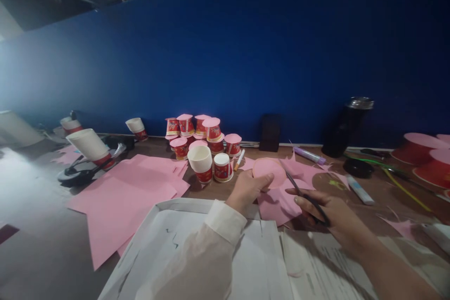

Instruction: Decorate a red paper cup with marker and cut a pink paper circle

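Note:
My left hand (pixel 249 188) pinches the lower edge of a round pink paper disc (pixel 269 170) between thumb and fingers. My right hand (pixel 321 208) is closed round the dark handles of a pair of scissors (pixel 309 200). The scissor blades point up and left and meet the disc's right edge. Beneath and behind the disc lie pink paper scraps (pixel 281 204) with curved cut-outs. To the left of my left hand stand a white-topped cup (pixel 222 167) and a stack of paper cups (pixel 200 159), printed red.
Several red cups topped with pink discs (pixel 213 130) stand along the blue partition (pixel 225 56). Pink sheets (pixel 133 197) lie left, white papers (pixel 197 248) in front. A black flask (pixel 346 126), purple tube (pixel 309 155) and glue stick (pixel 360 190) are right.

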A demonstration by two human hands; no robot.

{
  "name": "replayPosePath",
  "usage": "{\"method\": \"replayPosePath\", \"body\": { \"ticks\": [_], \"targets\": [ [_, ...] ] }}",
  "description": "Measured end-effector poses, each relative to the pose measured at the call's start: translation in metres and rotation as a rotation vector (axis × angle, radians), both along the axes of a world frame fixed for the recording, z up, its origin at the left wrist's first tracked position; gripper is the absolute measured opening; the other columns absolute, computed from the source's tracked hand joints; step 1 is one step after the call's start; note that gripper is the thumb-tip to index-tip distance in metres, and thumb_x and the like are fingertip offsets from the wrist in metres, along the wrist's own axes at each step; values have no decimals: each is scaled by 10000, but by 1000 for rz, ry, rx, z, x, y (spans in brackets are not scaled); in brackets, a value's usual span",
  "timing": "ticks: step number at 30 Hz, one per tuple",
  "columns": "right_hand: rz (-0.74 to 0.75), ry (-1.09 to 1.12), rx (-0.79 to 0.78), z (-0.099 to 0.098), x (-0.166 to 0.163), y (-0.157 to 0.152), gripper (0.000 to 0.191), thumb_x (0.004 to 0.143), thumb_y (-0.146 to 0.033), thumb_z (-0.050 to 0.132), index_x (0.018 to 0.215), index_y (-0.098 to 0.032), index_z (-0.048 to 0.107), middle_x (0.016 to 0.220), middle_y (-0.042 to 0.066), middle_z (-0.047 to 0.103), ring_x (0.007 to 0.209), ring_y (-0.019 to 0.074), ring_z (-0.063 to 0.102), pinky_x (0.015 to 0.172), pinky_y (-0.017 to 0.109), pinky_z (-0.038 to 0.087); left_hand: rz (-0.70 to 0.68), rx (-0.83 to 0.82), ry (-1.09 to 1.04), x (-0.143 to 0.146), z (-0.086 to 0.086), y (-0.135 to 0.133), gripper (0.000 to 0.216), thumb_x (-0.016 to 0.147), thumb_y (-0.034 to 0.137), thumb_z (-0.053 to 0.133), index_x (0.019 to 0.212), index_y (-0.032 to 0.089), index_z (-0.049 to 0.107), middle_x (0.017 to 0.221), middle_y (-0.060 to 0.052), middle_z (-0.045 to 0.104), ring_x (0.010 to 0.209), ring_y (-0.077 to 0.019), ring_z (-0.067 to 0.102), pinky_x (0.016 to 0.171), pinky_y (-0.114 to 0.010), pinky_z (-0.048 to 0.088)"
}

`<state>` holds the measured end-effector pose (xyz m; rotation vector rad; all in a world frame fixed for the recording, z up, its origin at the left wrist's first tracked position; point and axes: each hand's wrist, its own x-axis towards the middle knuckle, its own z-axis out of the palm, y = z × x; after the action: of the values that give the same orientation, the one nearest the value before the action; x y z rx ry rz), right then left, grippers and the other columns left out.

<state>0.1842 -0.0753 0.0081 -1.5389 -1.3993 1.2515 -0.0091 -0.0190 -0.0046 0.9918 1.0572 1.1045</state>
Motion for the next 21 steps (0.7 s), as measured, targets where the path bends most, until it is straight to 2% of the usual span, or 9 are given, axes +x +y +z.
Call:
{"method": "replayPosePath", "body": {
  "ticks": [4, 10, 14, 21],
  "targets": [
    [-6, 0, -21, -4, 3, 2, 683, 737, -651, 707, 1200, -150, 711, 537, -45, 451, 513, 111, 373, 498, 263, 264, -9, 15, -12, 0, -4, 2, 445, 659, 392, 863, 966, 106, 716, 896, -99, 718, 702, -178, 667, 624, -297, 571],
    [0, -27, -40, -14, 9, 5, 723, 735, -684, 703, 1223, -151, 690, 552, -44, 463, 532, 120, 390, 515, 265, 257, -10, 20, -12, 0, -7, 6, 406, 667, 362, 863, 941, 106, 706, 831, -73, 705, 680, -163, 662, 666, -306, 596],
    [-60, -29, 0, -14, 8, 4, 714, 712, -684, 724, 1189, -152, 711, 573, -40, 469, 566, 131, 422, 541, 274, 293, -23, 21, -47, -1, -6, 6, 433, 657, 381, 878, 941, 106, 702, 836, -81, 708, 687, -173, 669, 669, -319, 611],
    [-5, -26, 12, -13, 10, 5, 695, 719, -686, 733, 1165, -153, 733, 568, -38, 454, 543, 127, 417, 504, 268, 289, -7, 4, -67, -1, -1, 4, 365, 685, 327, 852, 924, 100, 695, 861, -94, 707, 688, -182, 684, 671, -341, 624]
  ]
}}
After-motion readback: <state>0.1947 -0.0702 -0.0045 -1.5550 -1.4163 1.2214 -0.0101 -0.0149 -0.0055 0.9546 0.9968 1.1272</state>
